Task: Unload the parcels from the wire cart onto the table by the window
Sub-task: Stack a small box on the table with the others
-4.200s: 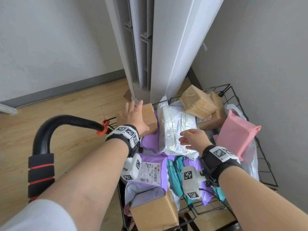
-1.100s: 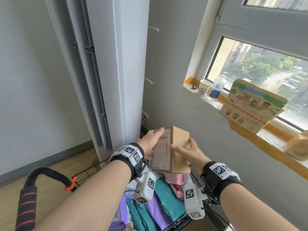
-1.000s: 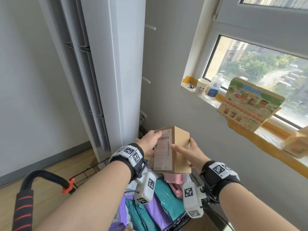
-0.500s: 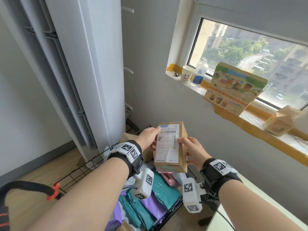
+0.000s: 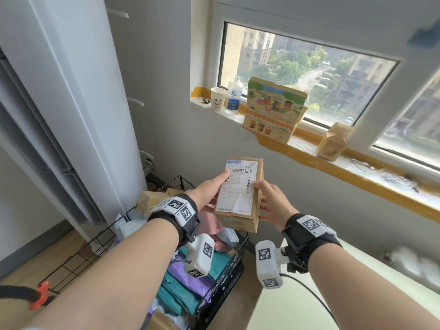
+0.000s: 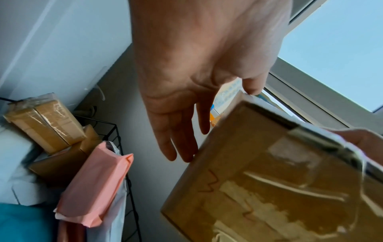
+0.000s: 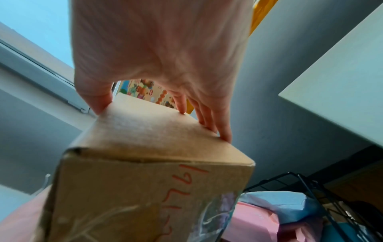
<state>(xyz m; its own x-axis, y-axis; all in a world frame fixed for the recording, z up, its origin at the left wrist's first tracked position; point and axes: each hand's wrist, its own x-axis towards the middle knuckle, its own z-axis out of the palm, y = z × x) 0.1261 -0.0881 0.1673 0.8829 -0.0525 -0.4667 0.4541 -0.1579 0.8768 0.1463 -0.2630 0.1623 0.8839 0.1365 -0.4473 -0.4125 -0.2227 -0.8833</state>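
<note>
Parcels (image 5: 188,279) in cart (image 5: 221,277); table (image 5: 309,303) right; windowsill (image 5: 357,163) behind.

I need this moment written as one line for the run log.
parcel: cardboard box, label up | left hand: holds box | right hand: holds box | position: above wire cart | table: not reached

A brown cardboard parcel (image 5: 240,194) with a white barcode label faces up, frame centre, above the black wire cart (image 5: 228,265) heaped with pink, teal and purple mailers; pale green worktop (image 5: 297,306) at lower right.

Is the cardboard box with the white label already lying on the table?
No, both the left hand and the right hand hold the cardboard box in the air above the wire cart.
</note>
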